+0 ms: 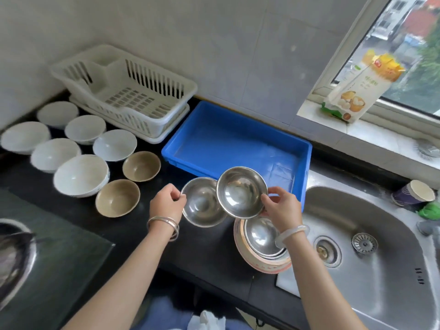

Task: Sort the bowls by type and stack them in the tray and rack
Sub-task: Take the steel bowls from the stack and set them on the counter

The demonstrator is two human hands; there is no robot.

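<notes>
Two hands busy: your left hand point(166, 205) pinches a round steel bowl point(202, 206) by its rim; your right hand point(282, 209) grips a second steel bowl point(240, 190). White-and-yellow windowsill bag point(354, 91): print unreadable.

Domestic kitchen. Evidence: stainless sink point(392, 277) with a drain strainer point(364, 243) set into a black bench point(71, 210), glass-topped gas hob point(59, 253) at the left edge, tiled wall point(226, 48) behind. White plastic dish rack point(133, 120) and ceramic bowls point(81, 175) sit on the bench. Window point(419, 55) beside the sink, food packet point(357, 89) (buns pictured on it) leaning on the sill.
</notes>
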